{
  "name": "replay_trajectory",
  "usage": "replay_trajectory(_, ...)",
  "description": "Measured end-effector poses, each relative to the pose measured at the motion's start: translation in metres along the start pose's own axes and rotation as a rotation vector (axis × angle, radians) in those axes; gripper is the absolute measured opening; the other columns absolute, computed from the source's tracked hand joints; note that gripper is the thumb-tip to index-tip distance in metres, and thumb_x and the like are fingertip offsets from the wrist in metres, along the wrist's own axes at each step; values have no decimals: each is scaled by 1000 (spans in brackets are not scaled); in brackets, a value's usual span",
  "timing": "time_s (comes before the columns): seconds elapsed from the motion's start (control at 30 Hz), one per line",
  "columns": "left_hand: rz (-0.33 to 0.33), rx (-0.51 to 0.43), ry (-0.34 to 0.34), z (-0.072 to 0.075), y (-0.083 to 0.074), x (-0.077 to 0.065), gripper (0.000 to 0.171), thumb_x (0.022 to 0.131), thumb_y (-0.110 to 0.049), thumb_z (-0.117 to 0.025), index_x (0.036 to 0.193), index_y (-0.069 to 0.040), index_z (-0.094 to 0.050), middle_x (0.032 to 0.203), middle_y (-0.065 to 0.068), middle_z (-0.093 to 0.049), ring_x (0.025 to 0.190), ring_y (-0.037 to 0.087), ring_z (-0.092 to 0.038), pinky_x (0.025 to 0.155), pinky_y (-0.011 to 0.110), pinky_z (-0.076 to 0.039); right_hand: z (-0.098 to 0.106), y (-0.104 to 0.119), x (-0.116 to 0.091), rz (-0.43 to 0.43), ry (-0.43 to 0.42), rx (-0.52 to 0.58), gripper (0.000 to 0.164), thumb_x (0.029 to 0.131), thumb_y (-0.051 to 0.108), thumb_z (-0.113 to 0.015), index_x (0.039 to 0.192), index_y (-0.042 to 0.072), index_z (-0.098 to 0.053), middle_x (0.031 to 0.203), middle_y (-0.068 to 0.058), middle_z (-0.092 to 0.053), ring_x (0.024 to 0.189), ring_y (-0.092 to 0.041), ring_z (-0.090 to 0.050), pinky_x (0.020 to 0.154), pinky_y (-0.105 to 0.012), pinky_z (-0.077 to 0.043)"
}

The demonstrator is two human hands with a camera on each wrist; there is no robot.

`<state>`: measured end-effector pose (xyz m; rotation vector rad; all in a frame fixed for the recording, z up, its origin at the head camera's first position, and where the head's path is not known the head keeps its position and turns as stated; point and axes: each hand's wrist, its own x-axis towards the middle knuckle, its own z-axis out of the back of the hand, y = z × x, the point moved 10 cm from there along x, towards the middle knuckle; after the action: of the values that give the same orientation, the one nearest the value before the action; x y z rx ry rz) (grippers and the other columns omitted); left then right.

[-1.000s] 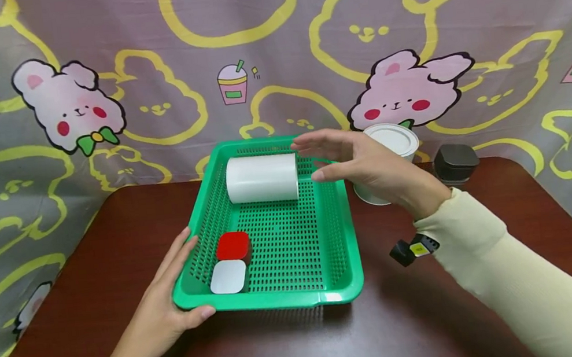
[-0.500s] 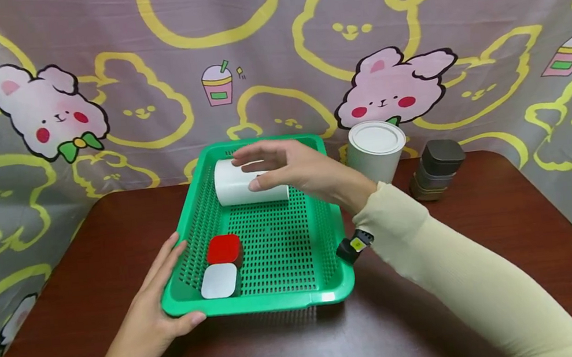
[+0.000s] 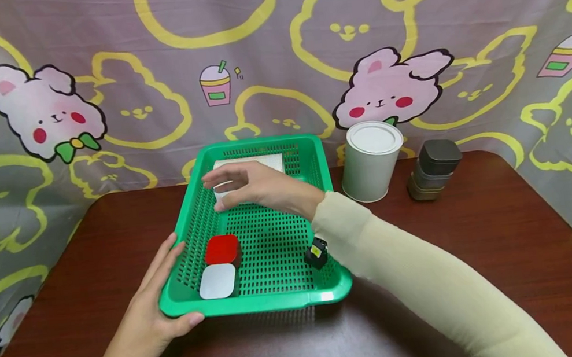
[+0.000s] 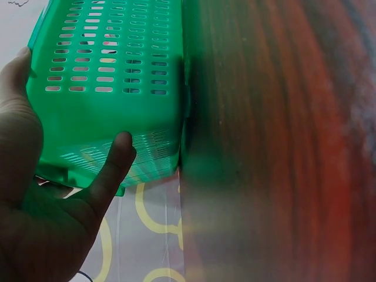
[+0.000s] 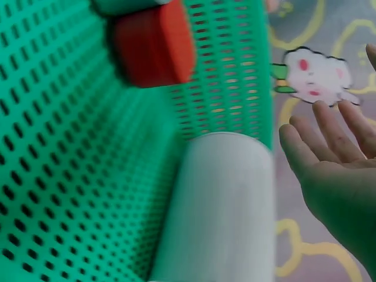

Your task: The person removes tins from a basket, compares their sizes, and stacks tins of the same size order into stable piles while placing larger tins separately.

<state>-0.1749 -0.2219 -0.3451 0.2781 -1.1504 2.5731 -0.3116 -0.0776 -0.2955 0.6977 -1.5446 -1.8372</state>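
A green plastic basket (image 3: pixel 252 304) with slotted walls stands on the table. My left hand (image 3: pixel 148 309) holds its near left corner, thumb on the front side and fingers along the left side. A white cylinder (image 5: pixel 226 205) lies on its side at the basket's far end, partly hidden by my right hand in the head view. Above it, my right hand (image 3: pixel 261 187) hovers with fingers spread and nothing in them. A red-topped block (image 3: pixel 222 249) and a white-topped block (image 3: pixel 218 281) sit side by side in the basket's near left corner.
Right of the basket on the dark red wood table (image 3: pixel 482 251) stands an upright white can (image 3: pixel 372 163) with a lid. Beside it is a dark grey stack of blocks (image 3: pixel 433 170). A patterned curtain (image 3: pixel 262 47) hangs behind the table.
My right hand has moved left, from the basket's right side to over the white cylinder. The left hand stays at the corner, and the head view has shifted slightly.
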Motion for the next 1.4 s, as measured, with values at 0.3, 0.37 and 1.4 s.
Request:
replay_trajectory(0.3,-13,5,1,0,0,0,109,66,-14,-91,155,-24,-29,165,-5,-16,139,-8,-22,95,-1,-27,-15,-19,11,-35,71,-28,58,89,18,-71,143,15,-50,146,-6,-52,138,-28,-45,107,-44,-43)
replay_trajectory(0.37,-14,4,-1,1,-1,0,109,65,-14,-91,155,-24,-29,165,-4,-17,139,-8,-22,95,-1,-27,-19,-23,13,-49,97,-15,58,89,15,-71,143,13,-50,147,-7,-51,139,-29,-44,107,-43,-43)
replay_trajectory(1.4,3,16,5,0,2,1,108,67,-15,-90,155,-25,-30,164,-6,-16,138,-8,-21,94,-1,-28,-54,-75,29,-206,343,-246,56,84,3,-72,136,13,-55,136,1,-53,126,-15,-44,92,-25,-52)
